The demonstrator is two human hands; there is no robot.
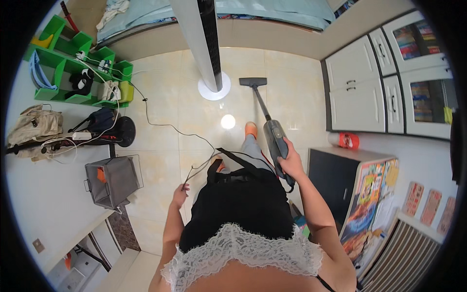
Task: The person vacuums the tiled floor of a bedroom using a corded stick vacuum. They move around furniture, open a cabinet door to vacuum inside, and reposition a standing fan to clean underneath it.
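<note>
My right hand grips the handle of a grey stick vacuum cleaner. Its flat floor head rests on the tiled floor, just right of the round white base of a tower fan. My left hand is closed around a thin dark power cord, low at my left side. From there the cord runs across the tiles towards a green shelf unit at the upper left. A second dark cord leads from near my waist to the vacuum's rear end.
A green shelf unit holds plugs and cords on the left. Below it are a beige backpack and a grey fabric laundry basket. White cabinets and a dark-fronted cabinet line the right. A bed is ahead.
</note>
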